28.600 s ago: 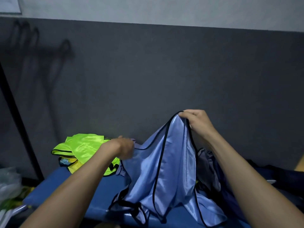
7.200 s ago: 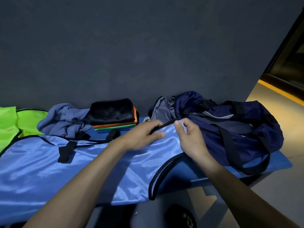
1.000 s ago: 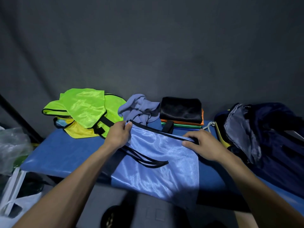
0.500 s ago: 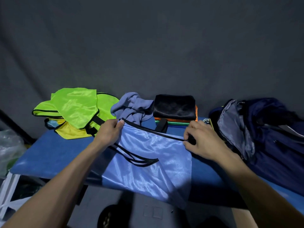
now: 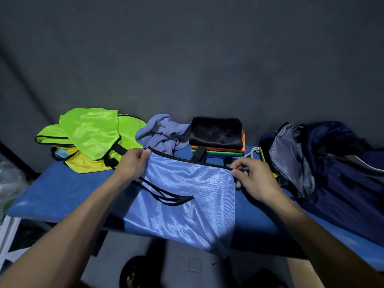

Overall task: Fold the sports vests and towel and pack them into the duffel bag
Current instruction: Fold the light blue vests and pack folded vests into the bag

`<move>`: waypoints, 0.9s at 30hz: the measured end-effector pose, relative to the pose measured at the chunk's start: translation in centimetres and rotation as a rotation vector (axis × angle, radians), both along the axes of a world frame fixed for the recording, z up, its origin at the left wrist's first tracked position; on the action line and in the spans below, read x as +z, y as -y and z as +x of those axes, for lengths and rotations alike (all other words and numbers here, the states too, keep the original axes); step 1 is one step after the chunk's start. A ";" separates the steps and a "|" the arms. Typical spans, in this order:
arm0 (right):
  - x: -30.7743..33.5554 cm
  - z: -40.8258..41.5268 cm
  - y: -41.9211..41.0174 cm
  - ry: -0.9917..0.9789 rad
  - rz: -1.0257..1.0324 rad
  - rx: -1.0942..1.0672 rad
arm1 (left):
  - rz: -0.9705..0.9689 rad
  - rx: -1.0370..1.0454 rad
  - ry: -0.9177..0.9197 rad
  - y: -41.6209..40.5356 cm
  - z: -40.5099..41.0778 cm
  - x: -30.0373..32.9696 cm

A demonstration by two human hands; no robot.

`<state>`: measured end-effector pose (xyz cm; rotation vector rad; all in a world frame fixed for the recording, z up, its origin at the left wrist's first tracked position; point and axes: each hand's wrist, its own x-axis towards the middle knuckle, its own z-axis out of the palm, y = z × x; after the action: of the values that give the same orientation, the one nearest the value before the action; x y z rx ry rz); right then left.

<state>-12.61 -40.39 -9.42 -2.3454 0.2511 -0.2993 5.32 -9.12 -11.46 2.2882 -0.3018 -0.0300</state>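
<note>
A light blue sports vest (image 5: 187, 196) with black trim lies folded on the blue bench (image 5: 62, 196), its lower edge hanging over the front. My left hand (image 5: 133, 163) pinches its far left corner. My right hand (image 5: 253, 179) pinches the far right corner at the black trim. Neon green and yellow vests (image 5: 93, 138) lie in a loose heap at the back left. A crumpled grey-blue towel (image 5: 162, 134) sits behind the vest. Beside it stands a folded stack (image 5: 216, 136) with a black piece on top. The navy duffel bag (image 5: 332, 167) lies open at the right.
A dark grey wall (image 5: 187, 59) runs close behind the bench. A clear plastic bag (image 5: 10, 183) sits off the bench's left end. The floor (image 5: 187, 265) shows below the bench's front edge.
Both hands have kept their hold on the vest's far corners and lifted that edge slightly. The view has shifted a little to the left.
</note>
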 end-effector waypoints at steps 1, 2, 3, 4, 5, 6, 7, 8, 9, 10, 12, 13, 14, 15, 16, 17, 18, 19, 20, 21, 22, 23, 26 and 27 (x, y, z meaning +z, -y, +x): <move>0.0 0.0 -0.1 -0.008 0.094 -0.004 | 0.001 0.004 -0.001 0.1 -0.1 0.1; 0.0 0.1 -0.1 -0.017 0.187 -0.002 | 0.001 0.006 -0.002 0.2 -0.1 0.1; 0.1 0.1 -0.1 -0.024 0.272 0.007 | -0.001 0.006 -0.002 0.3 -0.1 0.1; 0.1 0.2 0.0 -0.032 0.351 0.025 | -0.003 0.005 -0.005 0.3 -0.1 0.0; 0.1 0.3 0.3 -0.045 0.427 0.050 | -0.006 0.002 -0.011 0.3 -0.1 0.0; 0.0 0.3 0.5 -0.066 0.498 0.081 | -0.010 -0.002 -0.014 0.3 -0.1 0.0; -0.1 0.4 0.8 -0.099 0.557 0.112 | -0.008 -0.007 -0.014 0.2 0.0 0.0; -0.3 0.5 1.2 -0.140 0.594 0.141 | -0.003 -0.009 -0.016 0.2 0.1 0.0; -0.5 0.6 1.5 -0.179 0.607 0.164 | 0.003 -0.013 -0.019 0.2 0.0 0.1; -0.8 0.8 1.8 -0.205 0.586 0.177 | 0.008 -0.022 -0.017 0.1 0.1 0.2; -0.9 1.1 2.2 -0.191 0.358 0.200 | 0.013 -0.050 -0.018 0.0 0.1 0.4; -0.9 1.1 2.3 -0.157 0.175 0.214 | 0.025 -0.066 -0.016 0.0 0.1 0.5; -1.0 1.2 2.2 -0.123 0.001 0.235 | 0.042 -0.078 -0.015 -0.1 0.2 0.5; -1.0 1.1 2.1 -0.106 -0.137 0.253 | 0.061 -0.083 -0.008 0.0 0.3 0.6; -0.9 1.1 1.8 -0.098 -0.244 0.257 | 0.074 -0.080 -0.004 0.1 0.4 0.7; -0.7 1.1 1.3 -0.083 -0.332 0.233 | 0.083 -0.077 0.003 0.1 0.4 0.9; -0.3 1.1 0.5 -0.046 -0.420 0.187 | 0.092 -0.074 0.007 0.2 0.5 0.9; 0.2 1.0 -0.5 0.019 -0.501 0.142 | 0.100 -0.076 0.012 0.2 0.6 0.9; 0.8 0.8 -1.7 0.072 -0.544 0.124 | 0.104 -0.079 0.015 0.2 0.6 0.9; 1.4 0.5 -3.2 0.072 -0.537 0.137 | 0.105 -0.080 0.016 0.2 0.7 0.9; 1.9 0.1 -4.6 0.011 -0.478 0.166 | 0.103 -0.078 0.014 0.2 0.7 0.8; 2.1 -0.3 -6.0 -0.093 -0.388 0.200 | 0.102 -0.078 0.013 0.2 0.7 0.8; 1.5 -1.0 -8.9 -0.331 -0.145 0.256 | 0.099 -0.088 0.013 0.2 0.6 0.9; 1.3 -1.0 -9.4 -0.348 -0.059 0.263 | 0.095 -0.090 0.015 0.2 0.6 0.9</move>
<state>-13.59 -31.02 -8.11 -2.4444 0.0973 0.2338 5.90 -9.31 -10.56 2.3688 -0.4191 -0.0749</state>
